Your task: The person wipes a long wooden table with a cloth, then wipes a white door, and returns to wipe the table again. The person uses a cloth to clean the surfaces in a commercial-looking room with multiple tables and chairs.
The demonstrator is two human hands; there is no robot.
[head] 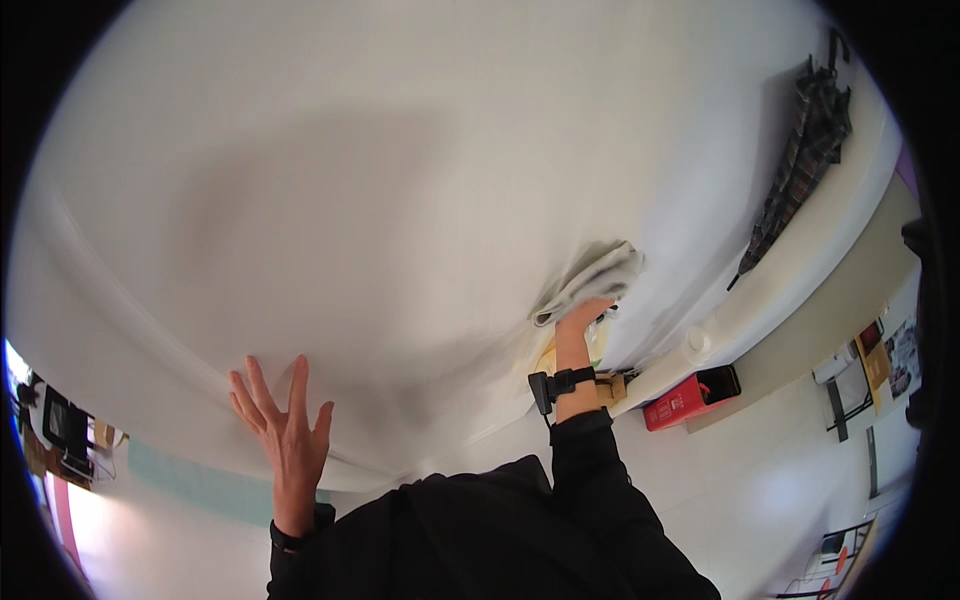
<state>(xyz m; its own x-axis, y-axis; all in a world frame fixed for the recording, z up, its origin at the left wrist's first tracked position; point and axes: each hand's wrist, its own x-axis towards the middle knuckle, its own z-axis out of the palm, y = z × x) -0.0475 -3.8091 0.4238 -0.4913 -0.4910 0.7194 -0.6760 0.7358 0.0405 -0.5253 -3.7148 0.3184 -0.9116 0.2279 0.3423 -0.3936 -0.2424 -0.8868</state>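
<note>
My right hand point(587, 312) holds a folded grey-white cloth point(592, 283) against a broad white surface point(495, 180). The cloth partly covers the fingers, and its edges are blurred. A black strap with a small device point(559, 386) sits on my right wrist. To the left, my left hand point(285, 431) is empty, fingers spread, over the lower part of the white surface. Whether its fingertips touch that surface I cannot tell. A dark band point(289, 538) circles the left wrist. Soft shadows fall across the white surface.
A folded plaid umbrella point(799, 169) hangs at the upper right. Below it are a white roll-shaped object point(697, 343) and a red bin point(690, 401). Yellowish items point(611, 386), partly hidden, lie by my right forearm. Pale floor point(757, 480) spreads behind; a black chair point(64, 424) stands far left.
</note>
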